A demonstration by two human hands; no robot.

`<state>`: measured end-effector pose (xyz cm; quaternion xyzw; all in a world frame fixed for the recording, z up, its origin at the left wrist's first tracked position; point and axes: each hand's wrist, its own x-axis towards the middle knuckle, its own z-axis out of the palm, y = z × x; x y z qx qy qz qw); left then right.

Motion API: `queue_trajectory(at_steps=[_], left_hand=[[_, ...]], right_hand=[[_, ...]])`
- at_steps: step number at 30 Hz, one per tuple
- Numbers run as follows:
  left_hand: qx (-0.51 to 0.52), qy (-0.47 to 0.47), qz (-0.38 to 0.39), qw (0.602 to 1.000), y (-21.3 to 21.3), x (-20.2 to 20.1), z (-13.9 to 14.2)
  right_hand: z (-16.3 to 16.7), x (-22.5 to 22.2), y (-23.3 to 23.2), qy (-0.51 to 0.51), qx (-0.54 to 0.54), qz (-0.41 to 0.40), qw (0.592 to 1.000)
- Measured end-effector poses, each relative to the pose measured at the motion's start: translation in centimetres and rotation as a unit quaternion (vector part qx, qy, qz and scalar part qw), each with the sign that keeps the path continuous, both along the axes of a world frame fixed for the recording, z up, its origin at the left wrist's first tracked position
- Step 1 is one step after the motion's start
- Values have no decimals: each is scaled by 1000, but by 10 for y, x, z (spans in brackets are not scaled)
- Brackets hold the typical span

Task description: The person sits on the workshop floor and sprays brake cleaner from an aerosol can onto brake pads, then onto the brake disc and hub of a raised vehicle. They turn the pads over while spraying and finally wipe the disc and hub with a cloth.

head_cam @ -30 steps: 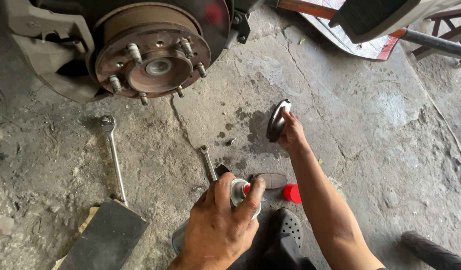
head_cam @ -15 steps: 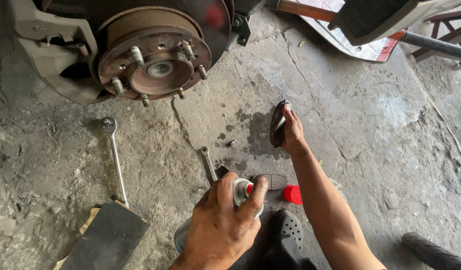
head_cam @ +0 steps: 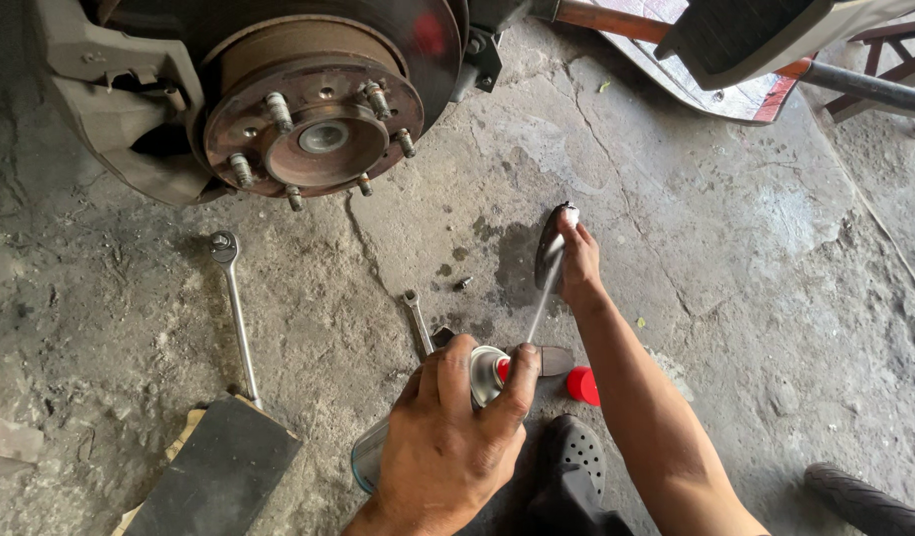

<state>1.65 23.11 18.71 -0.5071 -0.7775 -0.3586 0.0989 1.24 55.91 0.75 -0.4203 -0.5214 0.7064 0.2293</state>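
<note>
— Spray can (head_cam: pixel 482 375), who holds it?
— Left hand (head_cam: pixel 447 447) grips it tight, low over the floor (head_cam: pixel 755 298). Right hand (head_cam: pixel 579 260) pinches a brake pad (head_cam: pixel 549 248) upright near the floor's middle.

On the cracked concrete floor (head_cam: pixel 735 258), the left hand (head_cam: pixel 447 447) wraps a spray can (head_cam: pixel 482 377), forefinger on the nozzle, a pale jet reaching a dark brake pad (head_cam: pixel 549 248) held on edge by the right hand (head_cam: pixel 579 263). A red cap (head_cam: pixel 582 385) lies beside the forearm. Two wrenches (head_cam: pixel 237 318) lie below the rusty wheel hub (head_cam: pixel 313 124).
</note>
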Motion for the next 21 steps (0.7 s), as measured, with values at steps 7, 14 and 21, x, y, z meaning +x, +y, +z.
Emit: queue_trajectory(at_steps=[7,14,21], left_hand=[[0,1,2,1000,-1,0,6],[-3,7,6,1000,-4,3,5],[-67,-30,-57,996,-9,7,2]], right_hand=[[-5,0,-1,78,-26,-11,997],[13,3,-10,0,-50,-21,999],[4,6,7,80,-189,60,977]])
